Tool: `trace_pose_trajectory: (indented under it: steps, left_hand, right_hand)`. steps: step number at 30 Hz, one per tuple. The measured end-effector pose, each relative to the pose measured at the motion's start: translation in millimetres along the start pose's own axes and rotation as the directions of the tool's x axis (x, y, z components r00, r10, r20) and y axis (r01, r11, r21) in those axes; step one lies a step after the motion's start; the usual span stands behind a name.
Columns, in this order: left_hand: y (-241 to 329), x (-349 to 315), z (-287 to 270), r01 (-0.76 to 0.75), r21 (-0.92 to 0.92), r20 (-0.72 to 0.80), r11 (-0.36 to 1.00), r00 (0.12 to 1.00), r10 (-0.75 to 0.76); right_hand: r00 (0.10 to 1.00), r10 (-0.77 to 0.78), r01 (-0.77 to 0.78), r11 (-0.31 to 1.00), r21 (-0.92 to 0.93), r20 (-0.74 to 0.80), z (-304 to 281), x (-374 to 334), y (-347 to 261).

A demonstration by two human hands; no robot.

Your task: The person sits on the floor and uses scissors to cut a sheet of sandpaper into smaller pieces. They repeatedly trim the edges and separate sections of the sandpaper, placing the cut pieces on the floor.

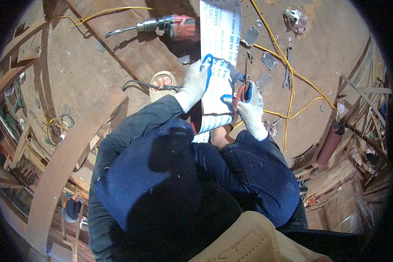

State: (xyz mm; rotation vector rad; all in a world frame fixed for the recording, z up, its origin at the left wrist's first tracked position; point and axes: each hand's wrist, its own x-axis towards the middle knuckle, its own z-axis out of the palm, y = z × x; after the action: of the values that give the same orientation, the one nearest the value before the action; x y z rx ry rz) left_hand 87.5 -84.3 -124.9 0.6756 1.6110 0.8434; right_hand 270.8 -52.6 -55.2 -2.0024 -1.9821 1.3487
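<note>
A long strip of sandpaper (216, 94), white-backed with blue print, runs from the top of the view down between my knees, its lower end curling. My left hand (195, 83), in a white glove with blue-coated fingers, pinches the strip's left edge, thumb on top. In my right hand (251, 111), gloved alike, are scissors with red handles (237, 99). Their dark blades (246, 65) point away from me, beside the strip's right edge. Around there the paper's edge looks jagged, and a grey piece shows between the strip and the blades.
Beyond my left hand lies a red power drill (183, 28) on a brown board. Grey cut scraps (268, 60), a wrench (287, 70) and a yellow cord (291, 98) lie to the right. A curved wooden piece (65, 161) stands at left; a reddish cylinder (331, 143) is at right.
</note>
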Motion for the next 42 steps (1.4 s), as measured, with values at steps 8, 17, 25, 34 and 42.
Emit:
trace_pose_trajectory:
  steps: [8, 17, 25, 34, 42]
  left_hand:
    - [38, 24, 12, 0.16, -0.559, 0.123, 0.814, 0.986, -0.109]
    - [16, 34, 3, -0.391, 0.137, -0.043, 0.91, 0.916, 0.4]
    - [31, 29, 7, 0.172, -0.517, 0.071, 0.838, 0.985, -0.159]
    - [16, 39, 20, 0.138, -0.514, 0.09, 0.846, 0.99, -0.106]
    - [43, 35, 37, 0.185, -0.779, 0.188, 0.599, 0.98, -0.059]
  right_hand:
    - [0.995, 0.088, -0.095, 0.956, 0.279, 0.035, -3, 34, 60]
    - [0.998, 0.046, -0.06, 0.835, 0.547, 0.038, -2, 48, 13]
    - [0.831, -0.35, 0.438, 0.89, 0.123, -0.432, 15, 35, 38]
    - [0.979, -0.115, 0.047, 0.929, 0.366, 0.167, -27, 81, 51]
    - [0.985, -0.117, 0.054, 0.909, 0.414, 0.129, -84, 205, 47]
